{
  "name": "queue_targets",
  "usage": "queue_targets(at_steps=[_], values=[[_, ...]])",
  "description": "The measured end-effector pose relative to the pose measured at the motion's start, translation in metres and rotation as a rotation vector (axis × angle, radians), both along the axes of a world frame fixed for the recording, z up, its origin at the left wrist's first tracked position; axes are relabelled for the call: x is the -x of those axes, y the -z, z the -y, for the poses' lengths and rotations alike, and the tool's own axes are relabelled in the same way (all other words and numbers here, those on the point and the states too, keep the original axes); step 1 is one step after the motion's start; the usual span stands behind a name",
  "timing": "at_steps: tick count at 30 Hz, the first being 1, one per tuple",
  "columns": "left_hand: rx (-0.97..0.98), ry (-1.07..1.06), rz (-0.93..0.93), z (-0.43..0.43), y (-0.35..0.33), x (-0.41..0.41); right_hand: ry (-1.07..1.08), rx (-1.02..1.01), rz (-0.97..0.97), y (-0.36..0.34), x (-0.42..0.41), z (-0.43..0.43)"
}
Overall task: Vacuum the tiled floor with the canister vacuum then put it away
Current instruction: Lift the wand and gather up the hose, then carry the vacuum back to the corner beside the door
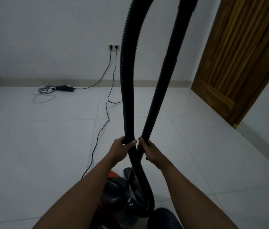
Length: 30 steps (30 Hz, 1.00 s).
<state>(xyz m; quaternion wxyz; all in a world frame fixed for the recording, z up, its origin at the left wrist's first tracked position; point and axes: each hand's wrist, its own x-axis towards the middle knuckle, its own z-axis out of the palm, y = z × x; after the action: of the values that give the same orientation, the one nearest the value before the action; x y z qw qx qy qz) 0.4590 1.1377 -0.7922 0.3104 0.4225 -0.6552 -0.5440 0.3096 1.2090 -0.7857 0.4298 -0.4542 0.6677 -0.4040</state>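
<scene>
A red and dark grey canister vacuum [117, 190] stands on the white tiled floor [39, 138] right below me, partly hidden by my forearms. Its black ribbed hose [127, 66] loops up out of the top of the view and comes back down as a smooth black wand [165, 70]. My left hand [122, 148] is closed around the hose low down. My right hand [148, 150] is closed around the wand's lower part beside it. The two hands almost touch. The vacuum's black power cord [105, 113] runs across the floor to a wall socket [114, 47].
A black power strip [64, 88] with plugs and a loose pale cable [43, 98] lies by the far wall. A wooden door [239, 60] stands at the right. My knee [165, 219] shows at the bottom edge.
</scene>
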Motion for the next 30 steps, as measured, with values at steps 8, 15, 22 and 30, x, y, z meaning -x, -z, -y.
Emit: queue_targets(at_steps=[8, 15, 22, 30], values=[[-0.052, 0.019, 0.114, 0.008, -0.015, -0.012, -0.109, 0.173, -0.129, 0.013, -0.030, -0.011], [-0.015, 0.124, 0.124, 0.007, -0.029, -0.011, 0.202, 0.033, -0.209, 0.030, -0.040, -0.007], [-0.065, -0.089, 0.465, 0.007, 0.068, -0.072, 0.243, 0.051, -0.168, 0.028, -0.047, 0.002], [-0.143, -0.078, 0.595, -0.008, 0.174, -0.114, 0.208, 0.044, -0.159, 0.037, -0.044, 0.017]])
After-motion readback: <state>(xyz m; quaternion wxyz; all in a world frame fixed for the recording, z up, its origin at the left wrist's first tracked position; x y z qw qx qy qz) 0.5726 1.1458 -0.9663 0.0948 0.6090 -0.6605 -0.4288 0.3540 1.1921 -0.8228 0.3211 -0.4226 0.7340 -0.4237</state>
